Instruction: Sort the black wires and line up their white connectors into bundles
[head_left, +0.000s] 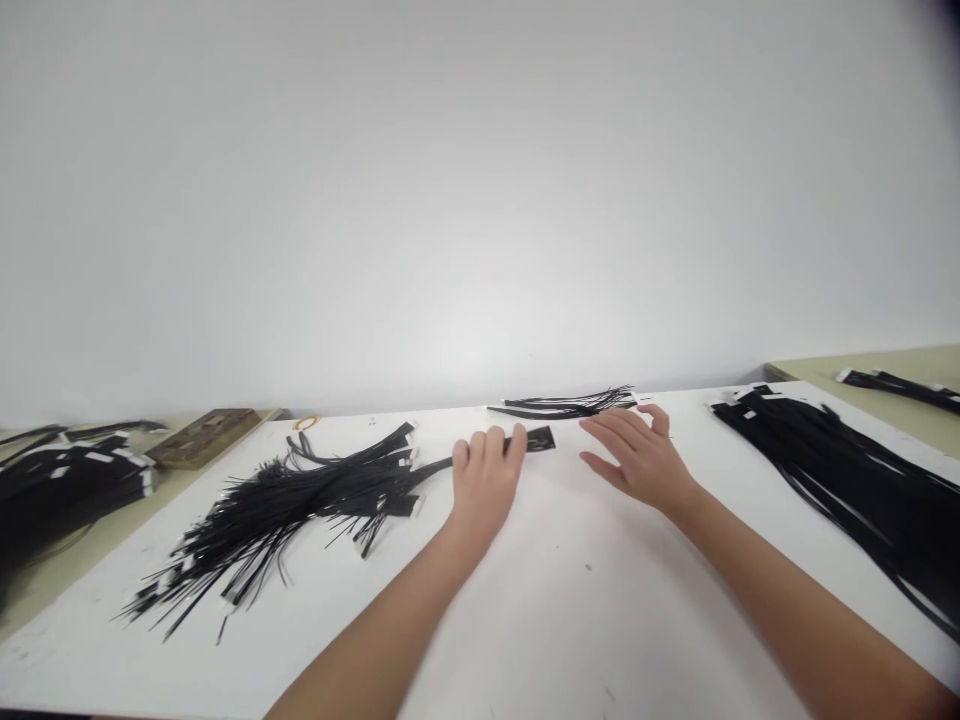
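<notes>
My left hand [487, 475] is closed around a flat black cable. The cable's wide dark end [540, 438] sticks out past my fingers to the right, and its thin tail runs left toward a heap of black cables [322, 490]. Just right of that wide end is my right hand [637, 455], fingers spread, with nothing visible in it. Behind my right fingertips lies a small bunch of thin black cables [562, 404] with a white tip, partly covered by the hand.
At the right of the white table [585, 620] lies a thick stack of long black cables [840, 470]. To the left are a wooden block [202, 438], an orange ring [305, 423] and another cable pile [67, 490]. More cables [900, 385] rest at far right. A pale wall [480, 200] stands behind.
</notes>
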